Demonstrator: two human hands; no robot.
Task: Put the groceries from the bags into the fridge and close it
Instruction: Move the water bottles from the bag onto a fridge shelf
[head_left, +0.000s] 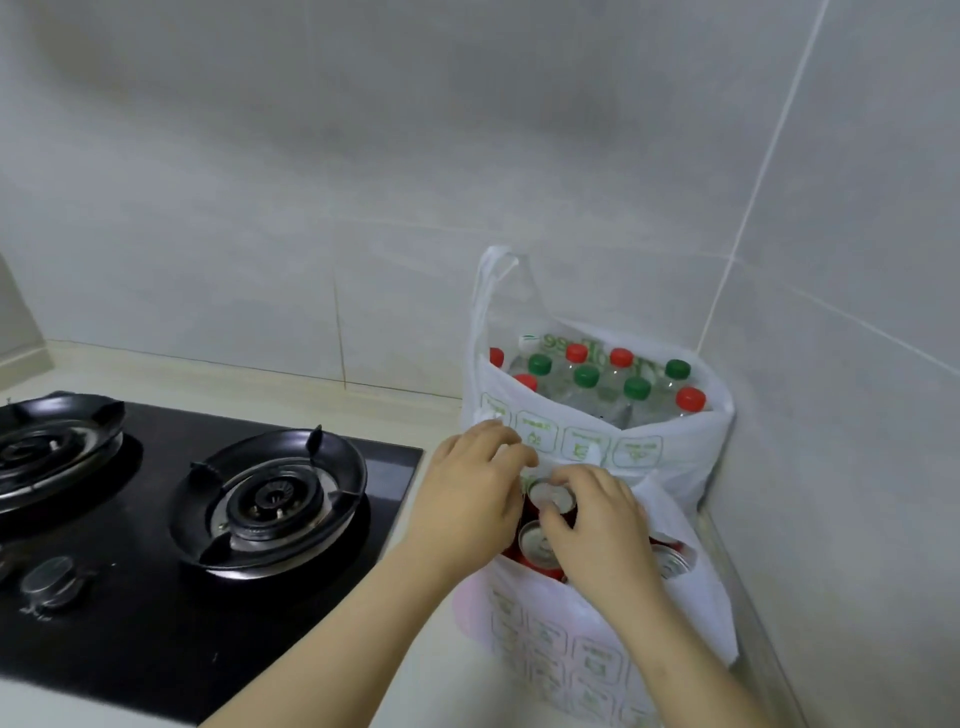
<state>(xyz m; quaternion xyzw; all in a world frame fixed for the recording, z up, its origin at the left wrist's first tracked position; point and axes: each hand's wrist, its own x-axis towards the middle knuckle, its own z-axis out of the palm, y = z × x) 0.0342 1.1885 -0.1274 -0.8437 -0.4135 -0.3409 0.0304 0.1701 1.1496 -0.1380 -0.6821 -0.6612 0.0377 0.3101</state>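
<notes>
Bags: two white plastic bags stand in the tiled corner on the pale counter (415, 670), touching, right of the black gas hob (156, 519).
Far bag (696, 452): packed with upright clear bottles (587, 376) – red and green caps.
Near bag (571, 660): holds red cans standing upright, silver tops showing.
Right hand (597, 525): fingers curled round the top of one can (553, 496), thumb on its near side.
Left hand (467, 499): fingers curled at the near bag's left rim – whether they pinch the plastic cannot be told.
</notes>
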